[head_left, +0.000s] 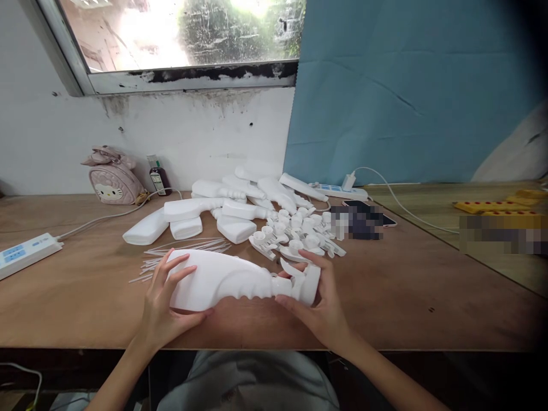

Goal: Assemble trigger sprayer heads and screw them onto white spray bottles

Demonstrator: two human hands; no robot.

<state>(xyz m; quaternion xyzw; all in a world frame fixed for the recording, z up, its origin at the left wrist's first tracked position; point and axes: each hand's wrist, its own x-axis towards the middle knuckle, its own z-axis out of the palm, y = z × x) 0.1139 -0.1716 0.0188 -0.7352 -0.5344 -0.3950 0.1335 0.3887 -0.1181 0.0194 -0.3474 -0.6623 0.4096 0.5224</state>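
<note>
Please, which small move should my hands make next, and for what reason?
Probably twist the spray head with the right grip, because it sits at the neck of the white bottle, whose wide end the left grip holds; whether it is tight cannot be seen.

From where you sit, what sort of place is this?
Probably a workshop: the brown table bears piled white bottles, a heap of white spray heads and thin white tubes.

Brown table (402, 302): white bottles (240, 210), spray heads (295, 231), tubes (209, 245), 1 bag (117, 182) (pink).
</note>
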